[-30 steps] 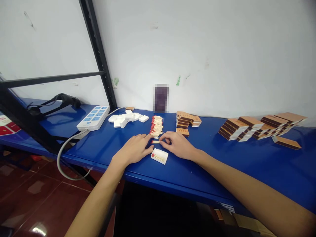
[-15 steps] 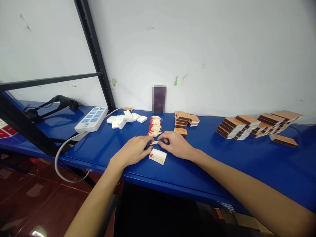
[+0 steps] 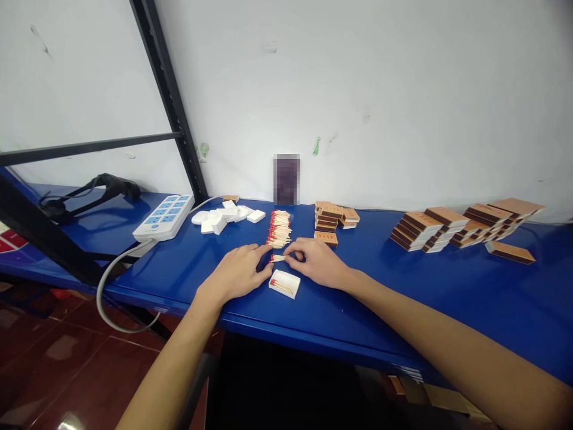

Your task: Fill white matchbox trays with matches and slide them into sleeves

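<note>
The work looks to be at an early stage: only a few matches (image 3: 283,287) lie in the open tray (image 3: 291,293) on the blue table (image 3: 367,310), while a far bigger match pile (image 3: 280,230) lies loose beyond the hands. A small bunch (image 3: 278,258) is between the hands, just past the tray and outside it. The right hand (image 3: 317,263) seems to pinch its plain ends between thumb and finger; the left hand (image 3: 235,272) has fingertips by the red heads, but I cannot tell whether they grip. Much seems left: white trays (image 3: 219,222) sit heaped to the left, matchboxes (image 3: 329,218) stacked to the right
</note>
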`<state>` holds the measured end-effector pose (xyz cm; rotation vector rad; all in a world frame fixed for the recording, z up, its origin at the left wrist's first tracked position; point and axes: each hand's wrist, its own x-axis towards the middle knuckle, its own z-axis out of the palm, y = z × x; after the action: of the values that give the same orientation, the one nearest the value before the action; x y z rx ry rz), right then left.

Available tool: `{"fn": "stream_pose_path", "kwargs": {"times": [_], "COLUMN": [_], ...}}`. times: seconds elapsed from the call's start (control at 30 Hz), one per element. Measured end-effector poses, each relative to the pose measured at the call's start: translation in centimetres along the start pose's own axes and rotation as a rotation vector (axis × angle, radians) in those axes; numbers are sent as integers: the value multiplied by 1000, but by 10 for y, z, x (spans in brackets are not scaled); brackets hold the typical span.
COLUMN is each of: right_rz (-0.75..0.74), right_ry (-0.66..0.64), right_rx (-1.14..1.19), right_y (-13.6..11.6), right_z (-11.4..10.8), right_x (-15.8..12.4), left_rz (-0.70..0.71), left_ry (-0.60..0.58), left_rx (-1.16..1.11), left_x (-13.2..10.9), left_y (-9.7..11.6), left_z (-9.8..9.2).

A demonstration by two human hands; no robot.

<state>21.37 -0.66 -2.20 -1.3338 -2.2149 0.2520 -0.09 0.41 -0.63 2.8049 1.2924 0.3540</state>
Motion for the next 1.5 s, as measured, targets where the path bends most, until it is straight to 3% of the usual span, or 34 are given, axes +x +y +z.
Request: {"fn": "stream_pose_path", "kwargs": {"times": [1.3, 1.5], "right_rz": [-1, -8], "right_ry": [-7, -9], "right_rx": [-3, -6], "right_y": [-3, 0], "right_z": [-2, -1], "right_x": [0, 0], "left_rz": [-1, 64], "left_ry": [-21, 18], "left_rx": [50, 36], "left_x": [1, 0], "left_y": [0, 3], "left_z": [3, 0]}}
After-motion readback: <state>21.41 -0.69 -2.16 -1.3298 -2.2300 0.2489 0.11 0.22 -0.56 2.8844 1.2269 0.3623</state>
